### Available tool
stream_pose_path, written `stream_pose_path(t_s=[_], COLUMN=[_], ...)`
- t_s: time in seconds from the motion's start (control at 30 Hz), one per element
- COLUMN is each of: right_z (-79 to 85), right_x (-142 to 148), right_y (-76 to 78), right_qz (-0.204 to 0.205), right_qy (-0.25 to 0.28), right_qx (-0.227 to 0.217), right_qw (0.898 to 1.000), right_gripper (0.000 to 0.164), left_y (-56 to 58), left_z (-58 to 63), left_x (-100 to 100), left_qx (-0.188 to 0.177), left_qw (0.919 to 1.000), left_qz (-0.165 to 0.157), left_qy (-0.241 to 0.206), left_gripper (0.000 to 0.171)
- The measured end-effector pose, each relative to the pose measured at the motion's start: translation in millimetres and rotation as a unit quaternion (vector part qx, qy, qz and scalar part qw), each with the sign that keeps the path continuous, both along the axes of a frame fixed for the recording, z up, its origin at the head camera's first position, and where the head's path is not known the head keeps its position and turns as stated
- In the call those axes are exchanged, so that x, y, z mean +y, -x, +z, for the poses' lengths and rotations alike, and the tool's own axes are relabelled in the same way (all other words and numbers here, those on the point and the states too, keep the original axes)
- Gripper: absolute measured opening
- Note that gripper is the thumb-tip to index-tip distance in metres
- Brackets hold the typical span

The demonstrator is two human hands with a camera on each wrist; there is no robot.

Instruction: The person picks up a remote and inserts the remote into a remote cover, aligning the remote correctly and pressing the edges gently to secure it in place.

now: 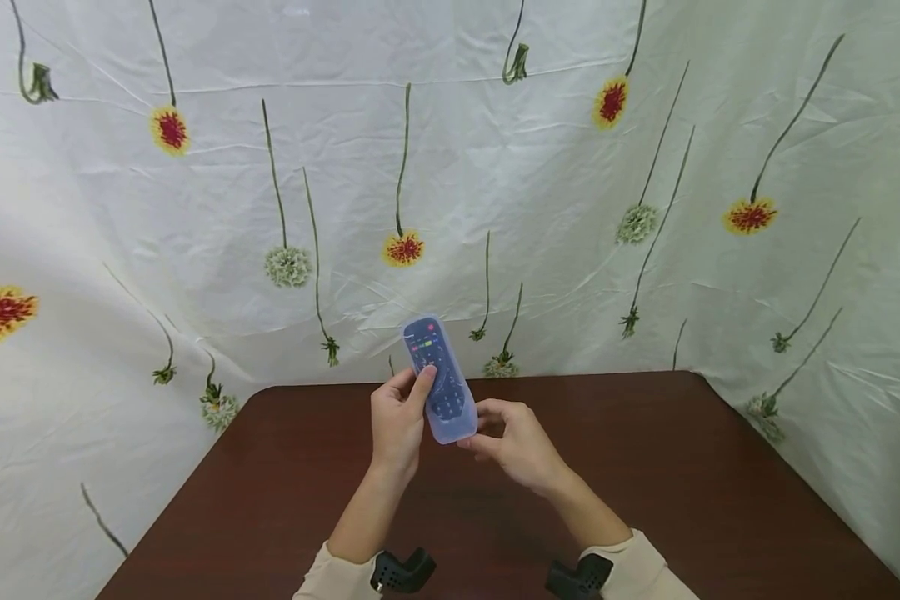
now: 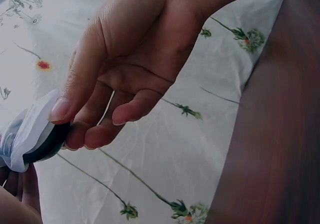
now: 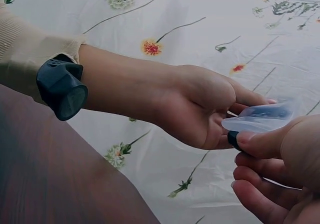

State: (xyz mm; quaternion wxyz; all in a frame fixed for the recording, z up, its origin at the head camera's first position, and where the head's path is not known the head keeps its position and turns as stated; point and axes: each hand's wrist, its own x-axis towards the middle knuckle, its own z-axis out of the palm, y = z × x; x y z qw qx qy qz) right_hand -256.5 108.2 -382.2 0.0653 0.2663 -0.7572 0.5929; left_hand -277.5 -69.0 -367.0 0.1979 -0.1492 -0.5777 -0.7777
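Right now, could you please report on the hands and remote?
Left hand holding remote with translucent cover; right hand pinching its lower end; no obstruction visible.

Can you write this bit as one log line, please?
left hand: grips remote; right hand: pinches its lower end; translucent cover: over remote

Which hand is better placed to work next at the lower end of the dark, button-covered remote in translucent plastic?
Probably the right hand: its thumb and fingers are at the lower corner of the remote. The left hand grips higher, thumb on the button side.
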Motion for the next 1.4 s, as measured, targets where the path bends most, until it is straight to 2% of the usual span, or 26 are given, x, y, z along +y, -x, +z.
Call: stream_pose_path(t_s=[0.17, 0.27, 0.4, 0.47, 0.67, 0.83, 0.97, 1.07, 1.2, 1.27, 1.33, 1.4], right_z=[0.3, 4.1, 9.5, 11.3, 11.0, 12.8, 14.5, 16.0, 17.9, 18.7, 19.1, 19.5], right_x=[6, 12, 19, 19, 14, 16, 20, 23, 28, 29, 30, 31], right_y=[1.1, 2.5, 3.2, 2.5, 2.7, 2.6, 3.7, 4.9, 6.0, 6.3, 6.6, 6.6], right_qz=[0.007, 0.022, 0.043, 0.034, -0.028, -0.042, -0.09, -0.119, -0.137, -0.138, -0.135, -0.131], right_qy=[-0.049, -0.079, -0.073, -0.059, -0.027, -0.022, -0.031, -0.011, 0.033, 0.059, 0.085, 0.108], right_qx=[0.013, 0.029, 0.021, 0.014, 0.023, 0.044, 0.073, 0.08, 0.076, 0.069, 0.06, 0.051], right_qw=[0.999, 0.996, 0.996, 0.998, 0.999, 0.998, 0.993, 0.99, 0.987, 0.986, 0.985, 0.984], right_gripper=[0.033, 0.043, 0.055, 0.053, 0.031, 0.024, 0.021, 0.02, 0.021, 0.021, 0.022, 0.023], left_y=[1.4, 2.6, 3.1, 1.9, -2.4, -2.9, -2.2, -0.1, 2.8, 3.6, 3.8, 4.0], left_z=[-1.9, -1.0, -0.2, -0.6, -2.2, -1.3, 0.1, -0.9, -4.5, -6.4, -7.8, -9.2], left_x=[-1, -2, 0, 1, 7, 8, 4, 0, -2, -1, 1, 2], left_qx=[-0.012, -0.01, 0.001, 0.009, 0.032, 0.027, 0.001, -0.018, -0.033, -0.032, -0.027, -0.022], left_qw=[0.9999, 0.9999, 0.9994, 0.9986, 0.994, 0.9876, 0.9774, 0.964, 0.9391, 0.9311, 0.931, 0.9376], left_qz=[0.001, 0.007, -0.001, -0.008, -0.023, -0.066, -0.109, -0.161, -0.247, -0.27, -0.273, -0.263], left_qy=[0.001, 0.008, 0.034, 0.052, 0.102, 0.14, 0.181, 0.211, 0.236, 0.243, 0.24, 0.227], left_gripper=[0.033, 0.032, 0.029, 0.028, 0.026, 0.026, 0.035, 0.046, 0.062, 0.068, 0.066, 0.059])
